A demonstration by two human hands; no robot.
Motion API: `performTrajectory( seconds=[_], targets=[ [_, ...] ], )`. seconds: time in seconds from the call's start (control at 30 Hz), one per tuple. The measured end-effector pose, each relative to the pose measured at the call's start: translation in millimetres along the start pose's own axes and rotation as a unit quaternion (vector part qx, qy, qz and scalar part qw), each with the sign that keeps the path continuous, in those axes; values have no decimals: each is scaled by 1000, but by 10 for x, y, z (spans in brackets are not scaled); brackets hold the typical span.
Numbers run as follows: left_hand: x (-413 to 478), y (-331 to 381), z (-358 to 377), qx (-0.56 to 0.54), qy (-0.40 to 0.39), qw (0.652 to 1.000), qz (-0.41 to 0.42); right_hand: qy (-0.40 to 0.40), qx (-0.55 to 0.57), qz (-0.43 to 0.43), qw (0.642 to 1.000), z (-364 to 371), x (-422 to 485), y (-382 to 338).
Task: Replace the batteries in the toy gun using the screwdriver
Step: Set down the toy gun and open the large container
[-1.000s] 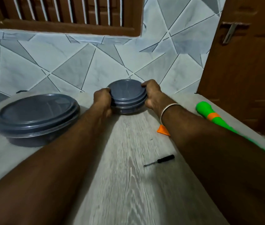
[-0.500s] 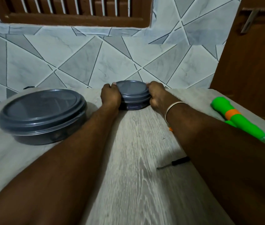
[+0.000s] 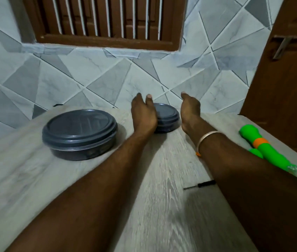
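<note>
Fingers straight, holding nothing: left hand (image 3: 144,115) and right hand (image 3: 189,113) flank the tub (image 3: 167,115) mid-frame. Right, the gun (image 3: 264,148) lies untouched; next move probably needs the screwdriver (image 3: 201,185), lower right.

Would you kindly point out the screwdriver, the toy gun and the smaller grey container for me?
screwdriver (image 3: 206,183): head view, on its black handle.
toy gun (image 3: 273,155): head view, on its green barrel.
smaller grey container (image 3: 167,111): head view, on its lid.
</note>
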State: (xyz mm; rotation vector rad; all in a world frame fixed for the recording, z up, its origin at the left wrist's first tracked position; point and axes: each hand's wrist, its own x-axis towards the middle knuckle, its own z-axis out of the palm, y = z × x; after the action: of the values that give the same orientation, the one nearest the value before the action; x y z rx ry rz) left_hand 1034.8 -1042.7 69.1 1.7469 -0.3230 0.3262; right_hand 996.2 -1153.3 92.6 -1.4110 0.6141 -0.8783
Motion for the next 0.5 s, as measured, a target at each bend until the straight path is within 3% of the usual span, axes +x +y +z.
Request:
performTrajectory(
  seconds=[0.1, 0.23, 0.33, 0.5],
  targets=[
    [-151, 230, -348, -18, 19, 999, 40, -19, 3, -31, 999, 87, -371, -171],
    [-300, 359, -1065, -35, 60, 994, 81, -88, 47, 18, 995, 308, -1046, -268],
    [-346, 239, -1600, -10, 90, 995, 47, -154, 59, 33, 986, 518, -1421, -181],
    [-296, -181, -2204, 65, 116, 991, -22, -170, 67, 81, 980, 730, -1788, 47]
  ],
)
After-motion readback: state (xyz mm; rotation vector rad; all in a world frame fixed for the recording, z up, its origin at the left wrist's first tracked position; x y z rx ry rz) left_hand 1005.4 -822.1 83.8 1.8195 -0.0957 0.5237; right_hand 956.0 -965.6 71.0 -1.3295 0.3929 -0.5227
